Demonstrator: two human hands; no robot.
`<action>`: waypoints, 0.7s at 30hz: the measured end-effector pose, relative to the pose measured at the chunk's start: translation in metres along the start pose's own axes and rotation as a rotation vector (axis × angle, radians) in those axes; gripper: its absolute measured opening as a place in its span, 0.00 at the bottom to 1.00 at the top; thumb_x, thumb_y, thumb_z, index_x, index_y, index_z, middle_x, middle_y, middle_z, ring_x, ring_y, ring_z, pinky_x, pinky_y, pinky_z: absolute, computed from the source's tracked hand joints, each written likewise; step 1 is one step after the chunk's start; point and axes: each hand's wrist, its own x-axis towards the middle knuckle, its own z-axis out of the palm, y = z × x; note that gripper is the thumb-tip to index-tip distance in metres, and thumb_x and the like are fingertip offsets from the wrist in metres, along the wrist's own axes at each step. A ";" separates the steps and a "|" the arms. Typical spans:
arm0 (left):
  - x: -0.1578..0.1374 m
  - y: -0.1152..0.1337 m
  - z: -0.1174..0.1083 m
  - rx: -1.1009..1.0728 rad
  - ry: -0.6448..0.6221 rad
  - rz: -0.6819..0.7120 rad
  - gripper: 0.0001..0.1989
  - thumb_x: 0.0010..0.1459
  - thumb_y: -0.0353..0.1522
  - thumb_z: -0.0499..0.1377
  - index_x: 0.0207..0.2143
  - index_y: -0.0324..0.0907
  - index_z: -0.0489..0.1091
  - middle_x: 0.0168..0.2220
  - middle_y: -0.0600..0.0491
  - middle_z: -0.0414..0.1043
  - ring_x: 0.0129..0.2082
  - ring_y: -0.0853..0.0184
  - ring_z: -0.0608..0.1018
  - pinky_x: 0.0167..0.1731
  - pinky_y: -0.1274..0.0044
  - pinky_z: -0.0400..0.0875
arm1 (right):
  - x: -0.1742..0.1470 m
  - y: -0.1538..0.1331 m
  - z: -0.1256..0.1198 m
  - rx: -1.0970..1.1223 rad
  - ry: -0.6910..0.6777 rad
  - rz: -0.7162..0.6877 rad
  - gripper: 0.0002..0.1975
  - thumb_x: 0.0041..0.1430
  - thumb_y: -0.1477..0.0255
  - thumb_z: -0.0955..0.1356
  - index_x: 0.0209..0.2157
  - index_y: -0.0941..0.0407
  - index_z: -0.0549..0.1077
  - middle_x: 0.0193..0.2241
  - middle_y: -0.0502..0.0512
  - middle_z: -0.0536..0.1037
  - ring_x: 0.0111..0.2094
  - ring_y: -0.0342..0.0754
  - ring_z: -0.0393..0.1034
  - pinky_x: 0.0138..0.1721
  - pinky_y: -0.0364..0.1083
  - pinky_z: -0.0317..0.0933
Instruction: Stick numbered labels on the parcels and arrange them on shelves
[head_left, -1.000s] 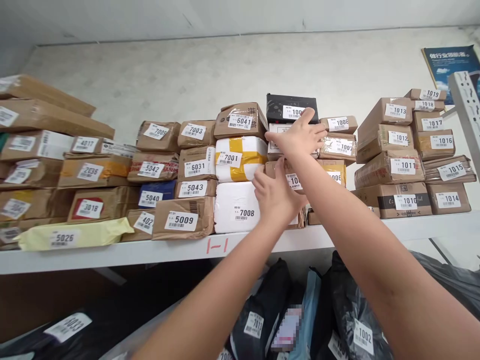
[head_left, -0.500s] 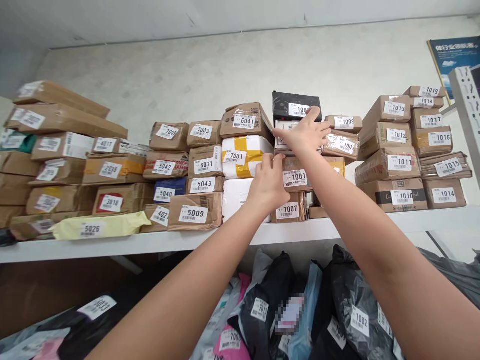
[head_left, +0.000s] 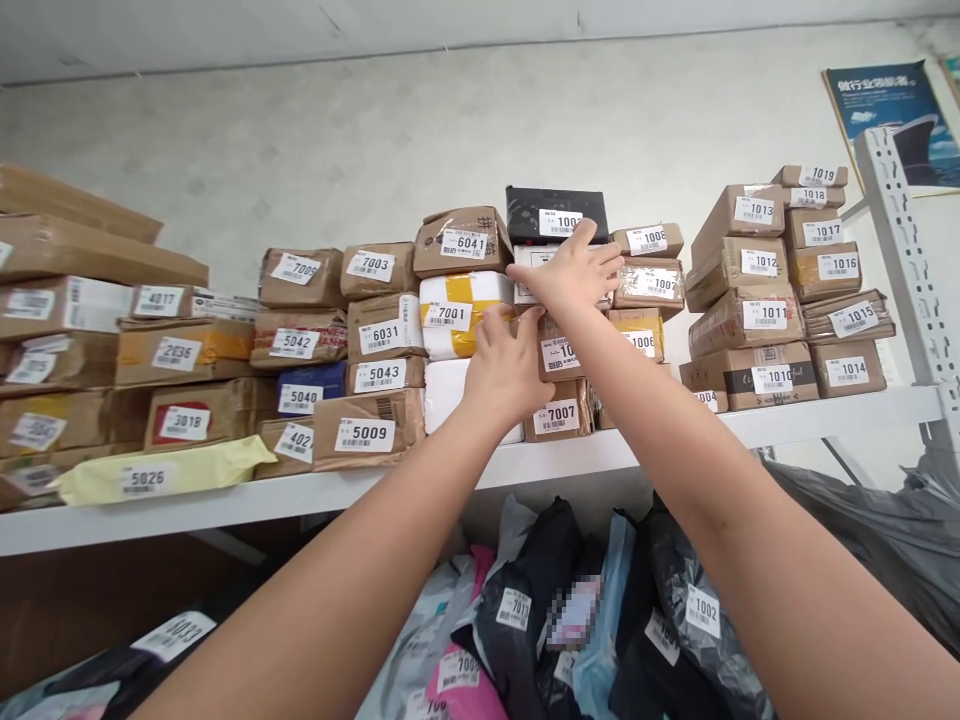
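My right hand (head_left: 571, 275) lies spread over the front of a white box (head_left: 534, 257), its thumb at the left edge and its fingers reaching the right side. Directly above it sits a black box (head_left: 555, 205). Lower and to the left, my left hand (head_left: 506, 368) has bent fingers gripping the left end of a cardboard box labelled 1001 (head_left: 553, 335), partly hidden by both arms. Beneath that box is the one labelled 7007 (head_left: 556, 415). Left of my fingers stands a white parcel with yellow tape (head_left: 446, 318).
Stacked cardboard boxes, including 6041 (head_left: 459, 242) and 1011 (head_left: 763, 315), line the white shelf (head_left: 555, 460). A yellow parcel (head_left: 165, 470) overhangs its front edge. Bagged parcels (head_left: 517, 605) fill the level below. A perforated post (head_left: 900, 250) rises at right.
The view has shifted, so shelf and boxes appear further left, with more of the right post showing. Both hands stay at the same boxes.
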 end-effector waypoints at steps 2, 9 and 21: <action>0.000 -0.003 0.005 -0.020 0.074 0.025 0.48 0.40 0.28 0.68 0.63 0.42 0.50 0.66 0.36 0.44 0.67 0.37 0.52 0.62 0.50 0.57 | -0.009 -0.006 -0.005 -0.019 -0.025 -0.001 0.50 0.44 0.56 0.76 0.62 0.57 0.48 0.62 0.76 0.48 0.65 0.74 0.42 0.57 0.74 0.45; 0.005 -0.014 0.002 -0.027 -0.052 0.142 0.51 0.44 0.33 0.69 0.66 0.41 0.47 0.71 0.34 0.37 0.71 0.37 0.46 0.65 0.51 0.51 | -0.029 0.007 -0.060 0.041 -0.106 -0.125 0.38 0.57 0.52 0.70 0.58 0.62 0.55 0.57 0.73 0.62 0.59 0.63 0.57 0.56 0.59 0.57; -0.003 -0.005 -0.001 -0.029 -0.017 0.114 0.47 0.47 0.31 0.66 0.66 0.35 0.49 0.68 0.31 0.42 0.68 0.40 0.54 0.64 0.55 0.61 | -0.090 0.156 -0.063 -0.129 -0.009 -0.100 0.50 0.44 0.60 0.74 0.62 0.63 0.48 0.54 0.72 0.64 0.57 0.66 0.61 0.54 0.59 0.62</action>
